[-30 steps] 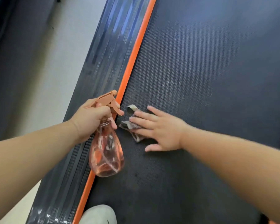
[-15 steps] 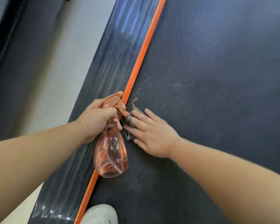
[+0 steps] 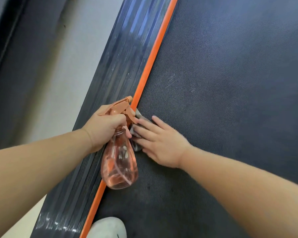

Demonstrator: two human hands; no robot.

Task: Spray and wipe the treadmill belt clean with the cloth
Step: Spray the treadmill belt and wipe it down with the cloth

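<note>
So here the left hand (image 3: pixel 104 127) had its fingers curled round the neck of the bottle (image 3: pixel 119 165), one fingertip out by the trigger. The bottle hung right over the orange strip (image 3: pixel 155 48). The right hand (image 3: pixel 162 145) lay flat, fingers straight, pressing the cloth (image 3: pixel 139 115) onto the belt (image 3: pixel 230 83) hard up against the strip. The cloth was mostly buried under the fingers, with only scraps poking out. My read: mid-wipe, working the edge beside the strip. Farther from the strip the belt looked dull, with pale specks and a hazy patch, so I'd guess most of it wasn't done yet, though I couldn't tell wet from dry. The rail (image 3: pixel 113 66) on the strip's other side looked streaky too. A white shoe (image 3: pixel 108 227) sat by the strip's near end.
</note>
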